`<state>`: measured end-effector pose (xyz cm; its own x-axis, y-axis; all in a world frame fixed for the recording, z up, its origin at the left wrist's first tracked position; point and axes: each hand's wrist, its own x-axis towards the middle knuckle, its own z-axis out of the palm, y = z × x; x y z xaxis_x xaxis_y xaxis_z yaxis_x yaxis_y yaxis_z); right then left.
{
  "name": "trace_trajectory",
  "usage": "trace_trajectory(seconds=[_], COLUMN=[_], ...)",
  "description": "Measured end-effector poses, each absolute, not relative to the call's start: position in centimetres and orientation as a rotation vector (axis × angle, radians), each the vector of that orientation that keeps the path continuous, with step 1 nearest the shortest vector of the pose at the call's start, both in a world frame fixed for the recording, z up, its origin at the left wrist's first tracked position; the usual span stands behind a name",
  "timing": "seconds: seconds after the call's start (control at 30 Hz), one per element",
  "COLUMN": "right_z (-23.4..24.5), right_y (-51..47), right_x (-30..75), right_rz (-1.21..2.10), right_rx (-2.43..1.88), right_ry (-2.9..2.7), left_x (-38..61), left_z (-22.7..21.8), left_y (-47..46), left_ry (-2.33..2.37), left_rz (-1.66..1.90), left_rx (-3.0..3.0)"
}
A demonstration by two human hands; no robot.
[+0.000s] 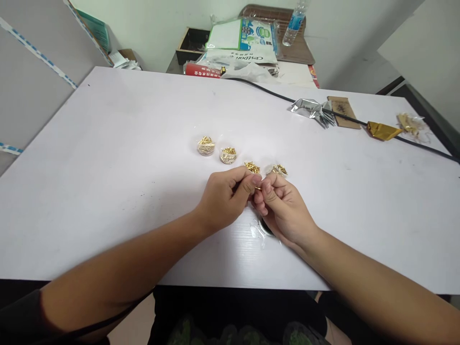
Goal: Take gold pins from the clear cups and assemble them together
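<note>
My left hand (224,196) and my right hand (283,208) meet above the white table (108,158), fingertips pinched together on a tiny gold pin (258,188) between them. Just beyond the fingers lie small clear cups of gold pins: one (206,145) at the far left, a second (228,155) beside it, a third pile (252,167) and a fourth (279,169) right behind my hands. A clear round lid or cup (265,228) lies partly hidden under my right hand.
A black cable (283,97) runs across the far right of the table, past a crumpled silver foil bag (312,109), a brown card (341,111), a gold wrapper (383,130) and a plastic bag (411,123). Packages, a box and a water bottle (294,21) sit behind.
</note>
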<state>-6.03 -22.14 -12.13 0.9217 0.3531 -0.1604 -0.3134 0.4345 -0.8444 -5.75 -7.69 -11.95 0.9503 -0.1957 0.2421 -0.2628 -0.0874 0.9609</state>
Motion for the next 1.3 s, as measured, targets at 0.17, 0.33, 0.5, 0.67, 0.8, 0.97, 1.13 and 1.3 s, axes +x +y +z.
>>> trace_trajectory(seconds=[0.17, 0.33, 0.5, 0.67, 0.8, 0.97, 1.13, 1.3], right_z=[-12.1, -12.1, -12.2, -12.0, -12.1, -12.4, -12.7, -12.6], right_y=[-22.1, -22.0, -21.8, -21.5, -21.4, -21.3, -21.1, -21.2], right_x=[-6.0, -6.1, -6.2, -6.2, -6.3, -6.4, -6.6, -6.6], right_rz=[0.411, 0.394, 0.351, 0.34, 0.324, 0.269, 0.236, 0.229], right_rx=[-1.035, -1.065, -1.06, -1.081, -1.1, -1.129, -1.147, -1.146], right_ry=[-0.033, -0.003, -0.021, -0.018, -0.009, -0.038, -0.046, -0.048], left_x=[-5.8, -5.8, -5.7, -5.6, -5.8, -5.8, -5.7, -5.7], left_z=[-12.1, -12.3, -12.4, -12.3, -12.3, -12.4, -12.4, -12.4], left_y=[-7.8, -7.8, -7.7, -7.8, -7.8, -7.9, -7.9, -7.8], left_ry=[-0.361, -0.367, -0.363, -0.365, -0.353, -0.36, -0.361, -0.394], left_rz=[0.082, 0.106, 0.097, 0.096, 0.124, 0.117, 0.142, 0.161], left_rx=[1.685, 1.681, 1.654, 1.631, 1.64, 1.637, 1.637, 1.645])
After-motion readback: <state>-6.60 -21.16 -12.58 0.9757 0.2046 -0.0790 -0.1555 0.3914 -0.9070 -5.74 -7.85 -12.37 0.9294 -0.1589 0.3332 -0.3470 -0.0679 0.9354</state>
